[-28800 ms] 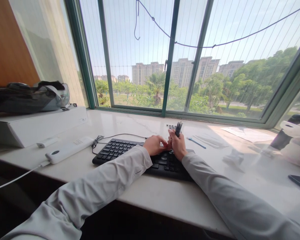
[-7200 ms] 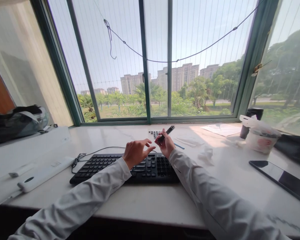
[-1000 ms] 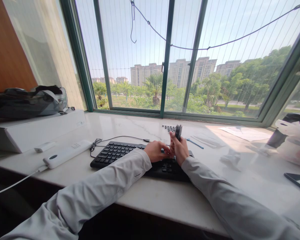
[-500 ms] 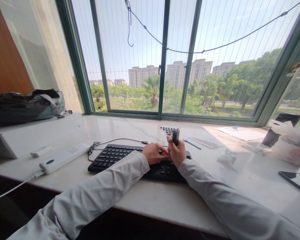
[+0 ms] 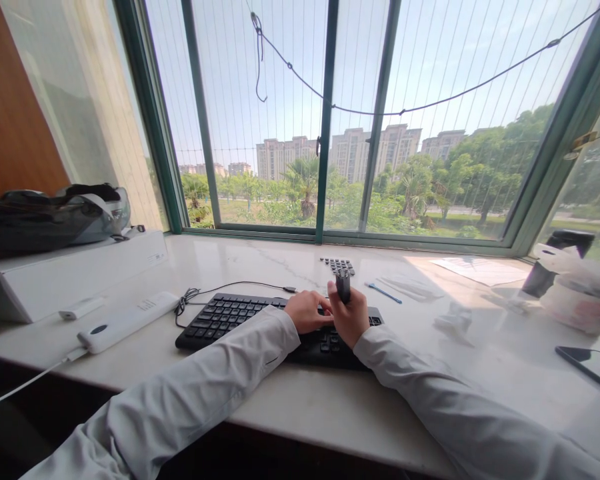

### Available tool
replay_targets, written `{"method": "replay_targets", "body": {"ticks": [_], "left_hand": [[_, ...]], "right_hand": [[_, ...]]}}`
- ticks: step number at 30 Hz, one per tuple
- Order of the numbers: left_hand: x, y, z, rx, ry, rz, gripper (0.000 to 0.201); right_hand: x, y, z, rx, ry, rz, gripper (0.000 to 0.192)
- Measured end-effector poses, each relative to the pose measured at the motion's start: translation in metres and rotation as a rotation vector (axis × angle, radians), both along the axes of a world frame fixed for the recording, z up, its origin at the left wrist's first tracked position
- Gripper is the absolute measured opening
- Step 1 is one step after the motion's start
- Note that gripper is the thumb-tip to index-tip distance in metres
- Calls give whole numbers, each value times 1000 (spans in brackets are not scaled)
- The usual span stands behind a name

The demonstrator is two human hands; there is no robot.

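A black wired keyboard [image 5: 230, 315] lies on the pale marble sill [image 5: 290, 393]. My left hand [image 5: 307, 311] rests on its right half, fingers curled over the keys and touching my right hand. My right hand [image 5: 350, 320] is closed around a small dark tool [image 5: 343, 285] that stands upright out of the fist, just above the keys. A cluster of loose black keycaps [image 5: 338, 265] lies on the sill beyond the hands. What sits under the fingers is hidden.
A white remote-shaped device [image 5: 125, 321] and a white box [image 5: 75, 270] carrying a dark bag [image 5: 50, 215] stand at left. A blue pen [image 5: 383, 293], clear wrappers and papers [image 5: 480, 270] lie at right, with a bagged container [image 5: 577, 293] and a phone [image 5: 593, 363].
The dark tool has come down with my right hand, closer to the keys. My left hand stays on the keyboard. The view has drifted slightly.
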State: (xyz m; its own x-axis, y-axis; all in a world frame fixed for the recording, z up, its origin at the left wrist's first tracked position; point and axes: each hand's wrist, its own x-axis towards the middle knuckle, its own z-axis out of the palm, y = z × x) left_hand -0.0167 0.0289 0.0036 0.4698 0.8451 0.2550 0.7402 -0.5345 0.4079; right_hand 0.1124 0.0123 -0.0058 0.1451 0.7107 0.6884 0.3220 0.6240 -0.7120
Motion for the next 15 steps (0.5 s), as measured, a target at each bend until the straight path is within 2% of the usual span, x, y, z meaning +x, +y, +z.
{"method": "replay_targets", "body": {"ticks": [8,15], "left_hand": [[0,1,0,-3,-11,-48,29],[0,3,-1,-46,-68,-84,31]], "right_hand": [[2,7,-2,-55,56,27,42],[7,18,3,-233,398,164,43]]}}
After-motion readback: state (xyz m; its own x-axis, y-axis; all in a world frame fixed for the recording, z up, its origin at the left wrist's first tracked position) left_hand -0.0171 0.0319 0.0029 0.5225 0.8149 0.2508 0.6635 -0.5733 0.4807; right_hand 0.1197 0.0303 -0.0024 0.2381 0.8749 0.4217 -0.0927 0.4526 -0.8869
